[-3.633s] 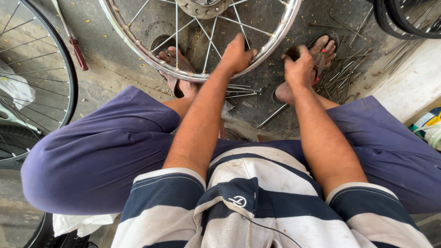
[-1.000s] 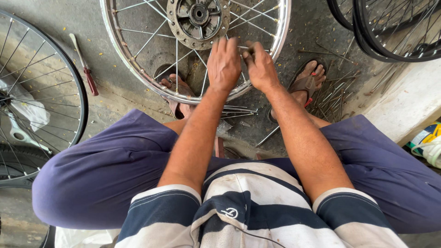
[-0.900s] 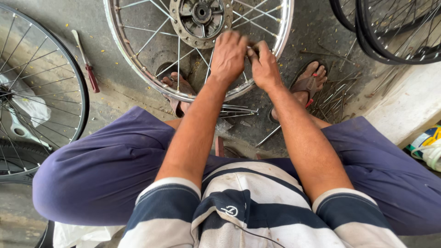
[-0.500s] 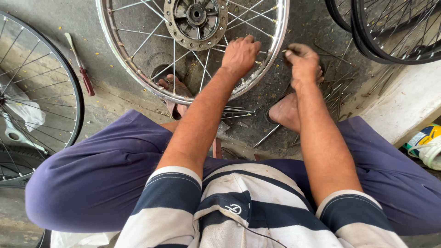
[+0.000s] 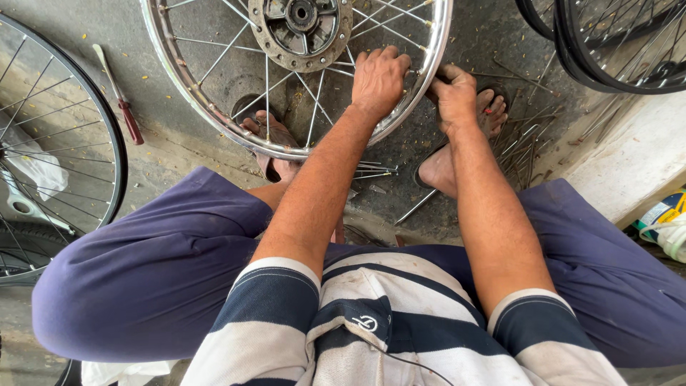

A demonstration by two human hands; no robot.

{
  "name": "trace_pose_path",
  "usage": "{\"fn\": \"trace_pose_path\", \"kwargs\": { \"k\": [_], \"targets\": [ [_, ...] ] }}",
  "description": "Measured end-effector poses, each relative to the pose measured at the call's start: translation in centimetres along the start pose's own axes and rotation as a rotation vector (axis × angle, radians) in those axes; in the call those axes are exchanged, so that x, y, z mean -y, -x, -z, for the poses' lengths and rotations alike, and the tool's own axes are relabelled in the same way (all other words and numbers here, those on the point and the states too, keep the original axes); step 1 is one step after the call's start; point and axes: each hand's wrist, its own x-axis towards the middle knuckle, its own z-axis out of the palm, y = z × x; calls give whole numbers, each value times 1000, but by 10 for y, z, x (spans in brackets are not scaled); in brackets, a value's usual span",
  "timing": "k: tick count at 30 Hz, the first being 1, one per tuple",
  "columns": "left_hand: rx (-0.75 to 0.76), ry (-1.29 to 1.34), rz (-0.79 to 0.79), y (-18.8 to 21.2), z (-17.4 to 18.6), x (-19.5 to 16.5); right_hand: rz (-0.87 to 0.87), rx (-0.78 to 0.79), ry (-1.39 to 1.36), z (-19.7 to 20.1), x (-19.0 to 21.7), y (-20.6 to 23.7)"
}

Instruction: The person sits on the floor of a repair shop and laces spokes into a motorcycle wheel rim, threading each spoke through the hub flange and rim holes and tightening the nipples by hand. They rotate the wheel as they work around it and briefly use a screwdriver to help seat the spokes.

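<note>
One chrome spoked wheel (image 5: 214, 114) lies flat on the concrete floor (image 5: 179, 154) between the feet. Left hand (image 5: 379, 78) curls over its rim; right hand (image 5: 454, 93) pinches closed just outside it, contents indiscernible. Loose spokes (image 5: 529, 146) lie alongside.

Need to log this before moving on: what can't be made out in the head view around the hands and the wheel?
- Left hand fingertips: curled over the wheel rim.
- Right hand grip: closed, contents hidden.
- Wheel top: cut by frame edge.
- Loose spokes: too thin to count.
</note>
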Motion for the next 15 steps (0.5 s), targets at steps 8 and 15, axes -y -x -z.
{"fn": "trace_pose_path", "kwargs": {
  "k": [8, 15],
  "targets": [
    [29, -3, 13, 1, -3, 0, -50, -61, 50, -7, 11, 5],
    [34, 24, 9, 1, -4, 1, -62, 17, 15, -4, 12, 8]
  ]
}}
